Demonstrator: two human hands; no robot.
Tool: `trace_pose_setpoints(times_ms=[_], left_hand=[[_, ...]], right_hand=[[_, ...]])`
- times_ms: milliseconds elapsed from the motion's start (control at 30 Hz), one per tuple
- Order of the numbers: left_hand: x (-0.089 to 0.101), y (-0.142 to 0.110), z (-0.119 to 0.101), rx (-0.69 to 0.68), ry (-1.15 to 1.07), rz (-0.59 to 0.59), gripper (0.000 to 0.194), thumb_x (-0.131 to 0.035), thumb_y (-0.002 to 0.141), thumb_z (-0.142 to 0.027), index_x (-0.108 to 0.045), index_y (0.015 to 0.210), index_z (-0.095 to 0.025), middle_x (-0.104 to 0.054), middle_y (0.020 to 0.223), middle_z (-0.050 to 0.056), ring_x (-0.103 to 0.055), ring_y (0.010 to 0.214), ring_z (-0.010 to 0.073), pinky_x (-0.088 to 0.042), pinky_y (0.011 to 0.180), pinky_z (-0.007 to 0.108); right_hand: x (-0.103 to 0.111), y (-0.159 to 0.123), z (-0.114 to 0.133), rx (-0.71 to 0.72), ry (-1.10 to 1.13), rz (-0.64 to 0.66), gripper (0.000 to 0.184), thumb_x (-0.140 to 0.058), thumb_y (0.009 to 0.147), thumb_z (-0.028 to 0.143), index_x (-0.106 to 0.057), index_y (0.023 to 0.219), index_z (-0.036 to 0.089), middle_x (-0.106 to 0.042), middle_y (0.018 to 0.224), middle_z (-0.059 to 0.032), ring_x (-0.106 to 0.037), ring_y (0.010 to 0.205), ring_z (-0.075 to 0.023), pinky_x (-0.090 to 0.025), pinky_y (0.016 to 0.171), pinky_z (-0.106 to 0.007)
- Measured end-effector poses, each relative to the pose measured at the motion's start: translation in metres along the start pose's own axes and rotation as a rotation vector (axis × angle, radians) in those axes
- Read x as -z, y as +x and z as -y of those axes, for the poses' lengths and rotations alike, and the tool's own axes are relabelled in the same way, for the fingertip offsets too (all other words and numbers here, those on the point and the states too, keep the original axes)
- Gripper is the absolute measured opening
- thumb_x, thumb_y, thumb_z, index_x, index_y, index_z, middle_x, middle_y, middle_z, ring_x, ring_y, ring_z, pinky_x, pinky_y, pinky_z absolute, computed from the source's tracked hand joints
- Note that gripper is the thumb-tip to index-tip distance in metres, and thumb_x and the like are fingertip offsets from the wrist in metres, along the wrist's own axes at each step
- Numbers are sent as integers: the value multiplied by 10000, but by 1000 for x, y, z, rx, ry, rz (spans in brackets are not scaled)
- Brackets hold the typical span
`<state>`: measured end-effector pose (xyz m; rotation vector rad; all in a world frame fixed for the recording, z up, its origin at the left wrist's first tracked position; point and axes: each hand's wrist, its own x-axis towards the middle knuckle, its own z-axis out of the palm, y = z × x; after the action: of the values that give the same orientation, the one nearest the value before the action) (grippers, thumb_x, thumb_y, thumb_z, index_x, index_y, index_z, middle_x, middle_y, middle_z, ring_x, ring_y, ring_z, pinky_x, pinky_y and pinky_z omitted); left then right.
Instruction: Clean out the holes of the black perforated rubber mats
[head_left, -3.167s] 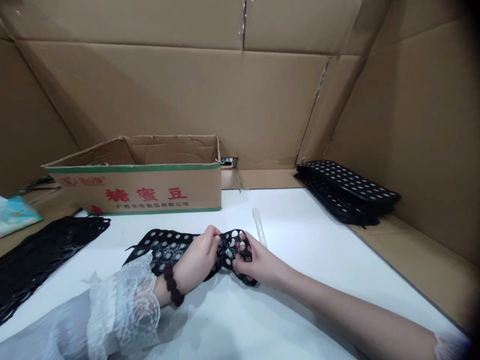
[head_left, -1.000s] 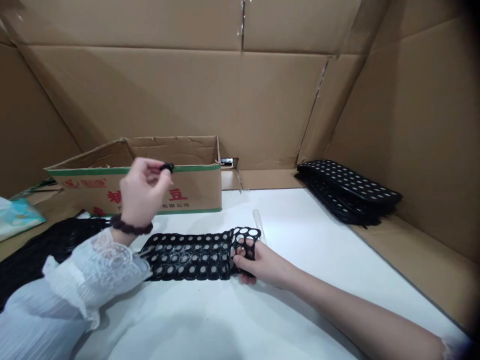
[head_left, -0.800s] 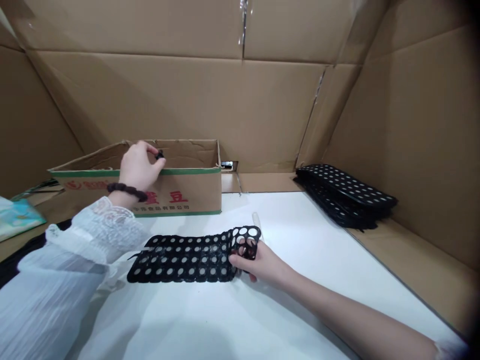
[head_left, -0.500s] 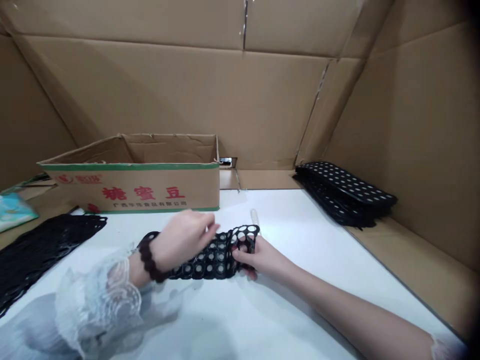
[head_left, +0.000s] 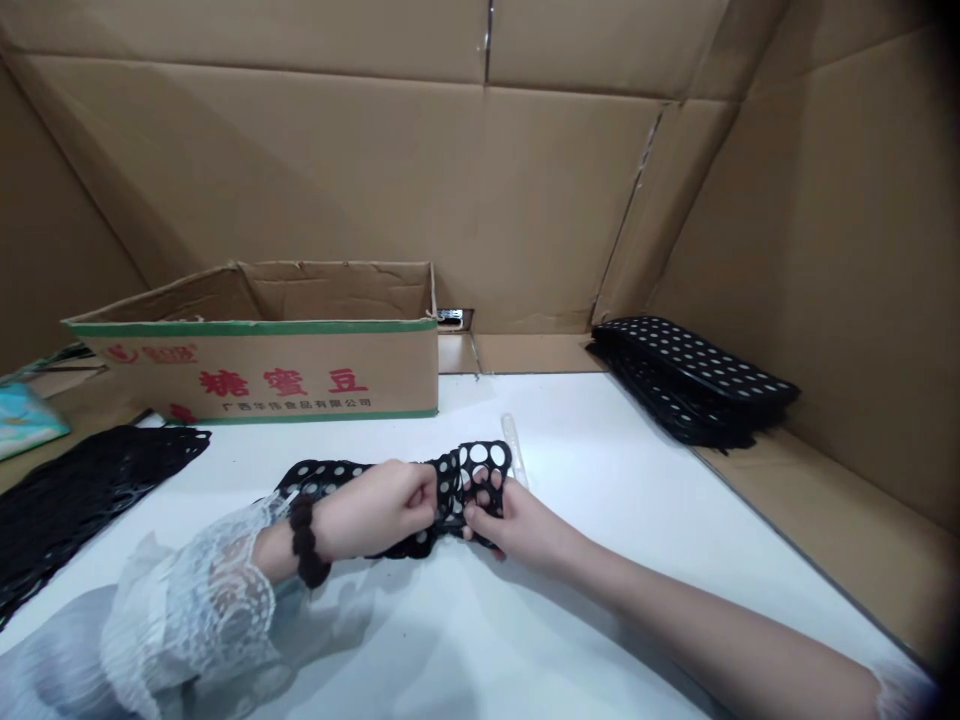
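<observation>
Black perforated sheet lay on the white table, long axis left to right, right hand gripping its right end, left hand, nearer its middle, pinched closed on it, fingertips partly hidden.

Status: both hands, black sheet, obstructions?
Left hand closed on black sheet. Right hand gripping its right end. Sheet bent between hands. Clear plastic piece beyond right hand, apparently not blocking.
</observation>
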<state>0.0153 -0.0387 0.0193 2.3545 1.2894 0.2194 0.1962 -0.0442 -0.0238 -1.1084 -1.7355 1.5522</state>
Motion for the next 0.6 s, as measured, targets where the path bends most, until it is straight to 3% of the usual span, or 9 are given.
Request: trace_pose_setpoints(times_ms=[200,267,467,600], left_hand=[[30,3,15,213,209,-357,156,-359,750,-264,-459,667,-178,-547,612,-3,-481,563,140,-310,529,230],[25,1,10,172,219,-310,165,-352,770,-273,-467,693,-185,-558,631,2,-496,574,144,-310,528,230],[-19,-6,-13,93,196,-198,179,-350,799,-270,-486,716,-188,-573,657,15,-510,581,146,-317,531,233],[-25,-8,-14,63,61,-173,200,-355,811,-312,-495,734,-191,-578,662,3,-504,592,138,-318,527,223]], right_hand=[[0,-1,3,-1,-15,-21,48,-452,732,207,-423,740,170,-518,588,27,-427,423,-53,-338,327,-142],[0,0,4,-32,-20,-28,78,-445,731,218,-433,680,160,-532,572,25,-394,353,-35,-330,307,-147],[2,3,6,-95,-66,-5,243,-485,701,271,-470,501,134,-477,439,24,-400,301,-50,-332,272,-157],[3,4,0,-73,-42,-4,228,-467,709,260,-470,516,139,-477,444,31,-364,282,-39,-290,253,-152]])
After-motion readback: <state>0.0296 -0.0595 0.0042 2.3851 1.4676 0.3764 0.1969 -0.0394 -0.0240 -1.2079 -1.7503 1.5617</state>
